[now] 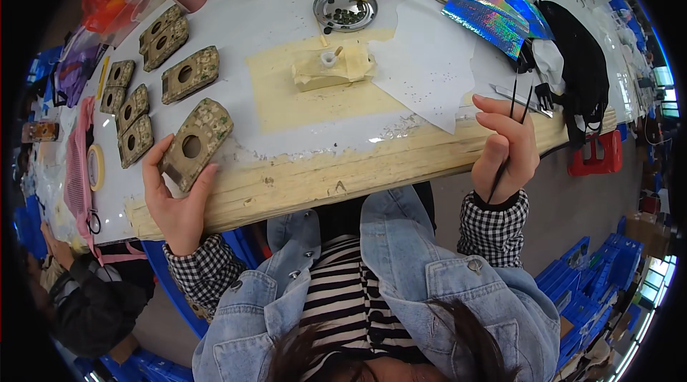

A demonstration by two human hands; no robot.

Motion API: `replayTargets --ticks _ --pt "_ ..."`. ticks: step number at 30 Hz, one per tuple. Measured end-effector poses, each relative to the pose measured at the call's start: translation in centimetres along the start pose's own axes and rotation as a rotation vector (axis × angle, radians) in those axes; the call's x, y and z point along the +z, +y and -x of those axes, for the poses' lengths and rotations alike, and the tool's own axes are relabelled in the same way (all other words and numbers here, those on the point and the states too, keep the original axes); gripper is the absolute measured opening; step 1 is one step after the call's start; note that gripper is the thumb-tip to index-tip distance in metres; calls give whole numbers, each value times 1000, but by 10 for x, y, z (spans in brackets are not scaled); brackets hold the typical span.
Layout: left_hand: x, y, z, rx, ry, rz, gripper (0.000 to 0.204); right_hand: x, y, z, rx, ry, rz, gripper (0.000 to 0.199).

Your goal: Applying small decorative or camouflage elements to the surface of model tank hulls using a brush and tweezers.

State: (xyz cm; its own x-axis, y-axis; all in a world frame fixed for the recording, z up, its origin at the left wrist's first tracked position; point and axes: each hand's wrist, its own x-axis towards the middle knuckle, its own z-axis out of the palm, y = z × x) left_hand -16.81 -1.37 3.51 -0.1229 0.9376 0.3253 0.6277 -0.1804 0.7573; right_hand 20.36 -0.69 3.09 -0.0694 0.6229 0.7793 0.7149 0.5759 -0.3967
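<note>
My left hand (175,206) grips a camouflage-patterned toy tank hull (209,130) by its sides, tilted just over the table's front edge. A round hole pierces the hull's top. In my right hand (509,149) is a pair of dark tweezers (514,92), points up and slightly apart, above the table's right front edge. Between the hands, farther back, a block wrapped in masking tape (322,78) carries a small white cup (328,58) with a short stick beside it. More camouflage hulls (189,74) lie in a loose group at the left.
A round metal tray (315,11) with small dark pieces stands at the back. White paper (429,92) dotted with specks lies right of the block. A shiny iridescent pouch (486,20) and a black bag (576,60) occupy the right. Another person's sleeve (100,303) shows at left.
</note>
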Motion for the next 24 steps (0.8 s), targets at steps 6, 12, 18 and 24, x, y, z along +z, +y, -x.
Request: replayTargets --ticks 6,12,18,24 --pt "0 11 17 -66 -145 636 78 -5 -4 2 68 3 -27 19" --pt "20 23 22 -269 -109 1130 89 6 -16 -1 23 -87 -161 24" --pt "22 2 14 -144 -151 1788 60 1 4 2 74 -7 -122 30" --pt "31 9 -3 -203 -98 2051 60 -11 21 16 100 -109 28 36"
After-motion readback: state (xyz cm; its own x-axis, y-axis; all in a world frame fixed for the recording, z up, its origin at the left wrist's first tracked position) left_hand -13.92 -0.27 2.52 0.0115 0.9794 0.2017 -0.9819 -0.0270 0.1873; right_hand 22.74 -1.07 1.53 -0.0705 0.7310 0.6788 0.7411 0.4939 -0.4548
